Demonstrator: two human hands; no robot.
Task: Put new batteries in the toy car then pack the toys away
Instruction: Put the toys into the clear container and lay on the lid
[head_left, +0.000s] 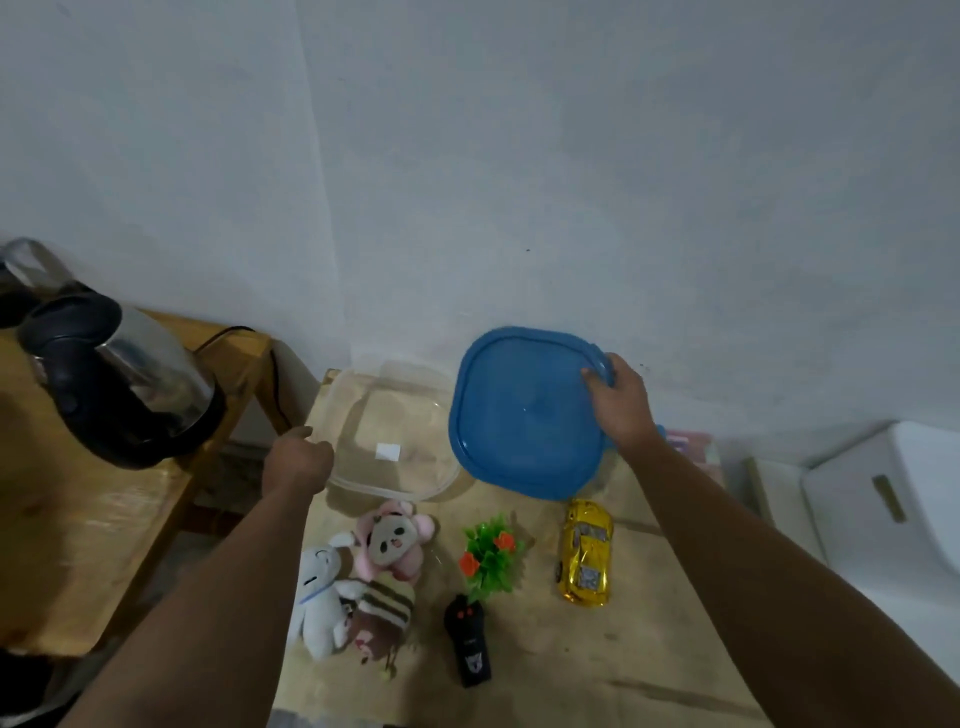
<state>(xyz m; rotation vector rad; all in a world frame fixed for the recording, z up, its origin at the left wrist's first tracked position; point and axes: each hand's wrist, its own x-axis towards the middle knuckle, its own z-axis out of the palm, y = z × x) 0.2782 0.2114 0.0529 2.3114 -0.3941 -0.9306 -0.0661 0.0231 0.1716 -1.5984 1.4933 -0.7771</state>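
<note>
Three plush toys (358, 582), one car (584, 553)

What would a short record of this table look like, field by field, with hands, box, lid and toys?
Left hand: grips the near-left rim of the clear box
Right hand: holds the blue lid by its far right edge, tilted, off the box
Clear box: open, nothing packed in it; a white label shows through its base
Toy car: gold, on the table, right of the plastic plant
Remote: black, near the plant
Plush toys: heaped at the left
Kettle: on the side table
</note>
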